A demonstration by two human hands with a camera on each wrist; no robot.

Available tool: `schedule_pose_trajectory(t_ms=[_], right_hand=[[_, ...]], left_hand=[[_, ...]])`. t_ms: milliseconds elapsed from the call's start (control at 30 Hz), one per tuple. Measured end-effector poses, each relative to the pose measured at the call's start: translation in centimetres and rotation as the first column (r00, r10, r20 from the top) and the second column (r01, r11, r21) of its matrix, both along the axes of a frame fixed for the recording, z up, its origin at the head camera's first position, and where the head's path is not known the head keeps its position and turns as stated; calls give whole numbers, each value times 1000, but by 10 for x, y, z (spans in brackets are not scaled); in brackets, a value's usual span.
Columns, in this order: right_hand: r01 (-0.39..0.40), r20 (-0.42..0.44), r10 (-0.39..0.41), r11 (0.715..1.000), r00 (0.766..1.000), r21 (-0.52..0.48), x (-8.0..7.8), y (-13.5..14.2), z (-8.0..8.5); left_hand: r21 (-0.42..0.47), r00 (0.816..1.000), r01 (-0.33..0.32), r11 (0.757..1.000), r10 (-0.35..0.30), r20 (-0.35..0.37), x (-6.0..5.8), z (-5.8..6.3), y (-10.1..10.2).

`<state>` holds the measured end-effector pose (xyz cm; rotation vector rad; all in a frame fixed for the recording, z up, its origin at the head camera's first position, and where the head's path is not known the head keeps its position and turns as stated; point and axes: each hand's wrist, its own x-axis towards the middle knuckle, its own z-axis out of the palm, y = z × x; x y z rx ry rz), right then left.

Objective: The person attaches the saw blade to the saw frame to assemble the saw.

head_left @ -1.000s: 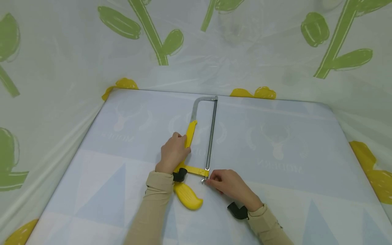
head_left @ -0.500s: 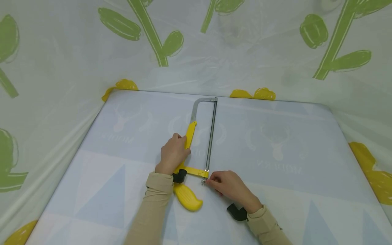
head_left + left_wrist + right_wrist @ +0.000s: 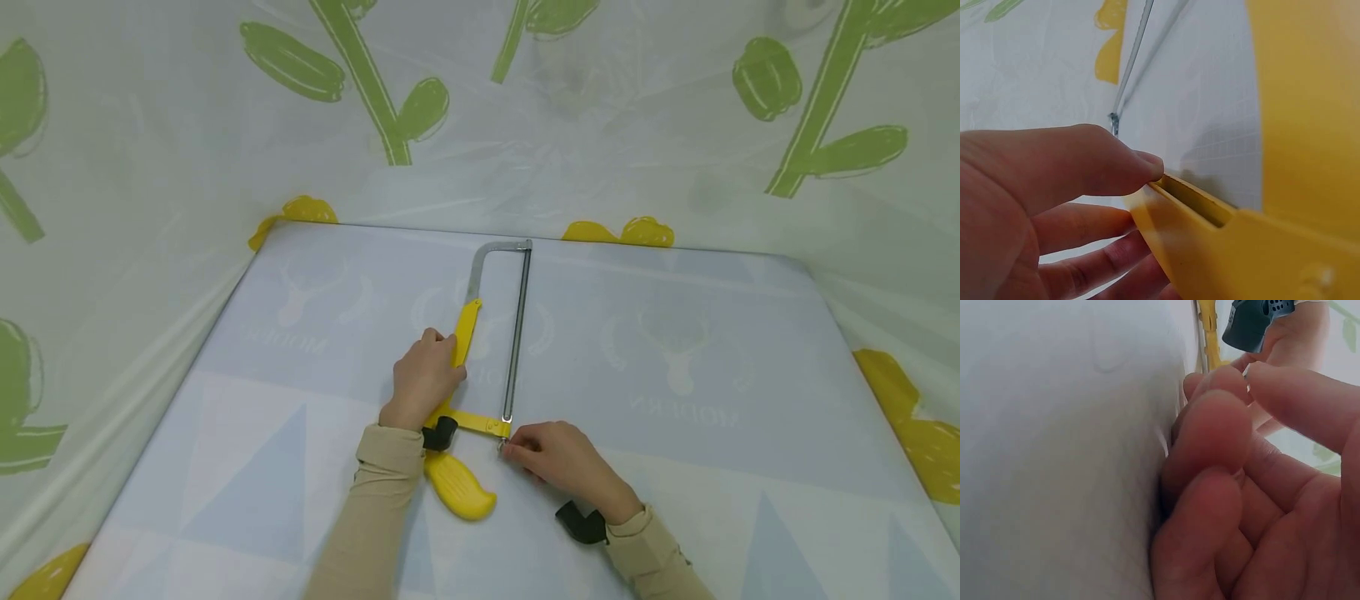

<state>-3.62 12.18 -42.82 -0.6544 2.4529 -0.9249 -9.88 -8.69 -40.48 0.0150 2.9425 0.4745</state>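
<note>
A hacksaw with a yellow and silver frame [image 3: 467, 327] lies flat on the table, its handle [image 3: 459, 487] toward me and its blade [image 3: 517, 333] on the right side. My left hand [image 3: 425, 375] grips the yellow part of the frame; in the left wrist view the thumb [image 3: 1097, 159] presses on its hollow upper edge. At the blade's near end, my right hand [image 3: 562, 458] pinches the small metal wing nut [image 3: 502, 447] between thumb and forefinger. In the right wrist view the curled fingers [image 3: 1210, 437] hide most of the wing nut.
A pale patterned cloth [image 3: 675, 517] covers the table. Behind it hangs a white sheet [image 3: 600, 150] with green leaf prints. Dark wrist-worn cameras sit at both wrists, the right one [image 3: 581, 522] close to the tabletop.
My right thumb and forefinger have turned the wing nut slightly, and its wings stand differently. The left hand and the hacksaw have stayed in place.
</note>
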Motion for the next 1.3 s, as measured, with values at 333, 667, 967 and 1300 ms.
schedule_pose_trajectory(t_ms=[333,667,967,1300], right_hand=[[9,-4,-9,1000,1000,12,1,-1,1],[8,32,-8,1000,999,7,0,-1,6],[10,36,-11,1000,999,11,0,1,3],[64,56,-64,998,996,-15,-1,2,1]], left_hand=[[8,1000,-7,1000,7,4,0,0,1],[9,1000,-12,1000,12,2,1,1,1],[9,1000,-12,1000,12,4,1,1,2],[11,1000,-12,1000,12,12,1,1,1]])
